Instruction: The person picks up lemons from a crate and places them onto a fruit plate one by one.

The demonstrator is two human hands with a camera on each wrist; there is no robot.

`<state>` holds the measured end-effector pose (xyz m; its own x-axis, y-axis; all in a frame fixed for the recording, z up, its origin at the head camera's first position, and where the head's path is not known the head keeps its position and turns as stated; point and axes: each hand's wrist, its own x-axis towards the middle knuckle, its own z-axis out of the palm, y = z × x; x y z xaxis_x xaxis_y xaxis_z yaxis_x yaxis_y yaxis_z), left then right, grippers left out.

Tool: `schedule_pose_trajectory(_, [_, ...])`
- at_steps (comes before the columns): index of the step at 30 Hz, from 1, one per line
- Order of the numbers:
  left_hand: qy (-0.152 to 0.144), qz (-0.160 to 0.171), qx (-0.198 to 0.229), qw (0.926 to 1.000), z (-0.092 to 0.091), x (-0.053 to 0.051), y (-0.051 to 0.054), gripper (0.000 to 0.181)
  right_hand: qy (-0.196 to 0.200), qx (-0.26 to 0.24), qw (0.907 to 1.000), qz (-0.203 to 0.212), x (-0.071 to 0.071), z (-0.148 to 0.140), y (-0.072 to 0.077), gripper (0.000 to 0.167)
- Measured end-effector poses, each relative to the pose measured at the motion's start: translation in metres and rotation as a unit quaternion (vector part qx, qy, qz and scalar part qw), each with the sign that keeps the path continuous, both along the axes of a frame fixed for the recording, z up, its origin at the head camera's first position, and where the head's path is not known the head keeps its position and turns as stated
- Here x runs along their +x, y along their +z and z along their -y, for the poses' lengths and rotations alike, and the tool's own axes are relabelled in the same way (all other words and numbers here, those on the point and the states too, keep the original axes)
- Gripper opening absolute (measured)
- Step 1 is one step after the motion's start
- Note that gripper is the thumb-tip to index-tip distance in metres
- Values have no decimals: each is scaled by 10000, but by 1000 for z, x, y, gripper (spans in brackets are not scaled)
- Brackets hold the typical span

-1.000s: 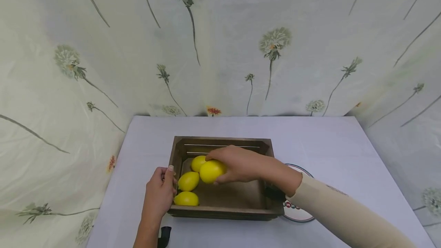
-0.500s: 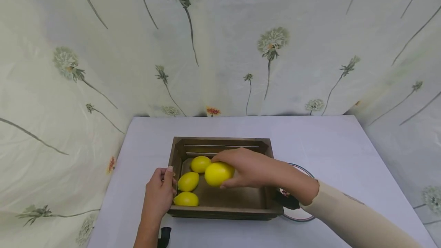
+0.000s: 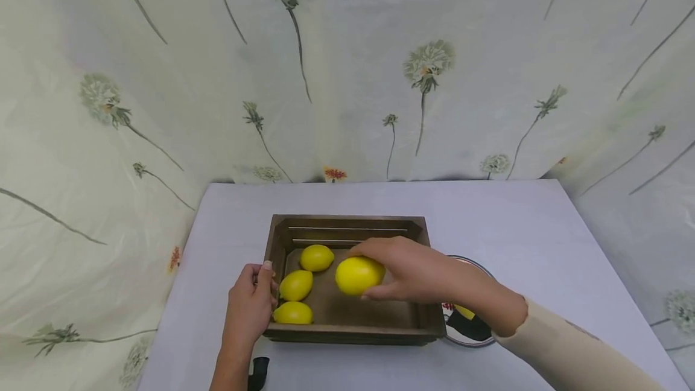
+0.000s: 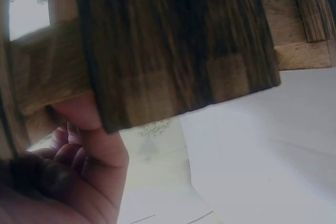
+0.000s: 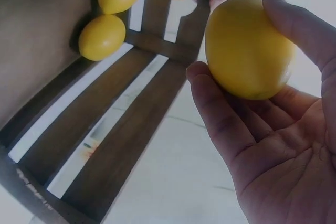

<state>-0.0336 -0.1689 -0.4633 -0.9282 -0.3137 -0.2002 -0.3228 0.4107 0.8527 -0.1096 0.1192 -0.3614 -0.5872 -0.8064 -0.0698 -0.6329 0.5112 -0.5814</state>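
Note:
A brown slatted wooden crate [image 3: 353, 335] stands on the table, with three lemons along its left side: one at the back [image 3: 317, 257], one in the middle [image 3: 295, 285], one in front [image 3: 293, 313]. My right hand [image 3: 418, 270] holds another lemon [image 3: 359, 276] above the crate floor, between thumb and fingers; the right wrist view shows that lemon [image 5: 249, 48] clear of the slats. At the crate's left wall, my left hand [image 3: 250, 303] grips the edge, and in the left wrist view its fingers [image 4: 105, 148] curl round a slat [image 4: 178, 51].
Right of the crate lies a round plate [image 3: 485, 266] with a dark rim, partly behind my right forearm; something yellow and something black show over it. A black curved object [image 3: 259, 373] is at the table's front left. Flower-patterned cloth [image 3: 347, 77] hangs around the table [image 3: 505, 210].
My right hand has moved rightward with its lemon, away from the lemon at the back left. More of the plate's front part shows. My left hand has stayed on the crate wall.

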Motion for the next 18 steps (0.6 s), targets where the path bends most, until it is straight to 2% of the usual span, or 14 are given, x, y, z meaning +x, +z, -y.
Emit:
schedule_pose_trajectory(11, [-20, -50, 29, 10000, 1, 0, 0, 46, -196, 26, 9998, 67, 10, -14, -1, 57])
schedule_pose_trajectory(18, [35, 55, 62, 10000, 1, -1, -2, 43, -472, -23, 9987, 213, 14, -28, -4, 56])
